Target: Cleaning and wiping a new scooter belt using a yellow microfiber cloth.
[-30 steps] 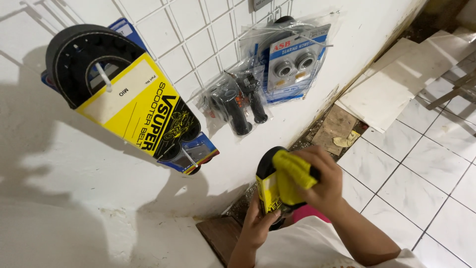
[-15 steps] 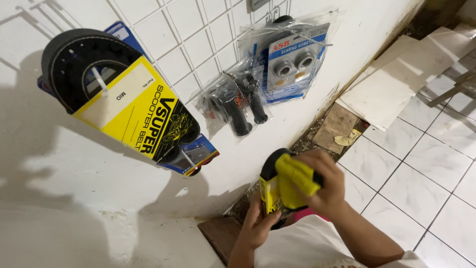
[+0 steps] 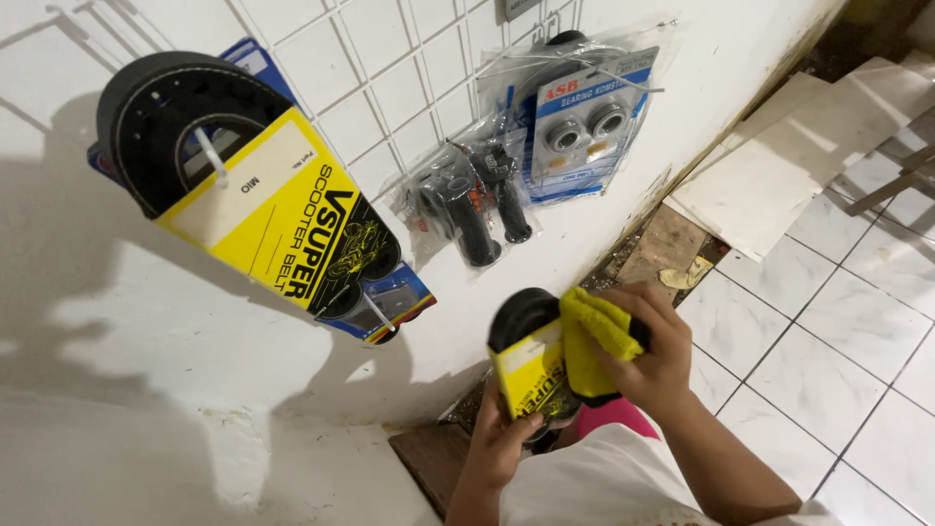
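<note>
The left hand (image 3: 502, 443) grips a black scooter belt in a yellow card sleeve (image 3: 531, 365) from below, fingers clamped on its lower edge. The right hand (image 3: 653, 356) presses a yellow cloth (image 3: 594, 336) against the belt's side, fingers curled over the cloth. Beyond, a white wire grid (image 3: 390, 88) on the wall carries what look like two larger packaged belts (image 3: 263, 195), one bag of black handlebar grips (image 3: 472, 200) and one blister pack of bearings (image 3: 579, 127). White floor tiles (image 3: 828, 341) lie to the right, with loose boards (image 3: 769, 175) leaning at the wall's foot.

fuzzy yellow cloth (image 3: 601, 341) on a matt black rubber belt (image 3: 521, 317) in a glossy card sleeve (image 3: 531, 375).
</note>
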